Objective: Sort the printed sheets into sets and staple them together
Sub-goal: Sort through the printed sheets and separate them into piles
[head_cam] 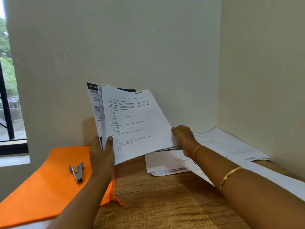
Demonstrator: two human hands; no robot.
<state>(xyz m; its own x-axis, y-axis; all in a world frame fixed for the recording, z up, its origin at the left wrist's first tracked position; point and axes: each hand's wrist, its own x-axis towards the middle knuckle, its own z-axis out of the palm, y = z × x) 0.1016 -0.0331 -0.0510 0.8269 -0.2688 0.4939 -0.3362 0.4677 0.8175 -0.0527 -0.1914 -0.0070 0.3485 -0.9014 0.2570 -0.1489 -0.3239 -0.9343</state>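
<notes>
Thick stack of printed white sheets (135, 123) held up over the brown wooden table (165, 204).
Near left, a silver stapler (77, 172) lies on a flat orange zip folder (41, 187); the left hand (102, 152) grips the stack's lower-left edge, the right hand (184, 139) pinches its right edge; loose white papers (165, 164) lie far right.

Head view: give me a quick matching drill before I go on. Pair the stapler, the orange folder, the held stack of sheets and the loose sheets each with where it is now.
Things
1. stapler
2. orange folder
3. stack of printed sheets
4. loose sheets

Places
A. lifted off the table, gripped by the left hand and right hand
B. lying flat on the table, at the right
C. on the table's left side, under the stapler
D. resting on top of the orange folder

Pairs: 1-D, 2-C, 3-A, 4-B
</notes>
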